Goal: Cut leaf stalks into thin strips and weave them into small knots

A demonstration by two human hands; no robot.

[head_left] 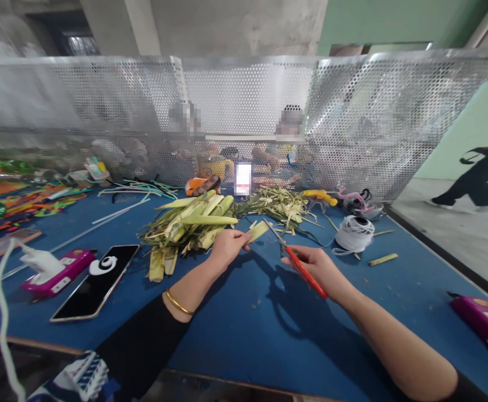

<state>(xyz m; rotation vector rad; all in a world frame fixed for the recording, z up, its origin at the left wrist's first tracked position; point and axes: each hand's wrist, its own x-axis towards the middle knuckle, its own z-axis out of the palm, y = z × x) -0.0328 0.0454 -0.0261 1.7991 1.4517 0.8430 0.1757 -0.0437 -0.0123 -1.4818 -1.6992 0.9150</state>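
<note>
My left hand (pixel 228 247), closed, pinches a short pale green husk strip (pixel 258 230) by its near end over the blue table (pixel 244 335). In my right hand (pixel 317 268) is a pair of red-handled scissors (pixel 305 271), its blades pointing up and left at the strip's far end. Whether the blades touch the strip is hard to tell. A pile of green husks (pixel 197 220) lies just behind and left of my left hand. Thin husk scraps (pixel 283 205) are heaped beyond the scissors.
A white string spool (pixel 355 234) stands right of the scissors. At left lie a black-screened phone (pixel 97 285) and a purple power strip (pixel 60 273); another power strip (pixel 484 324) sits far right. A perforated metal screen (pixel 244 95) borders the back, people behind it.
</note>
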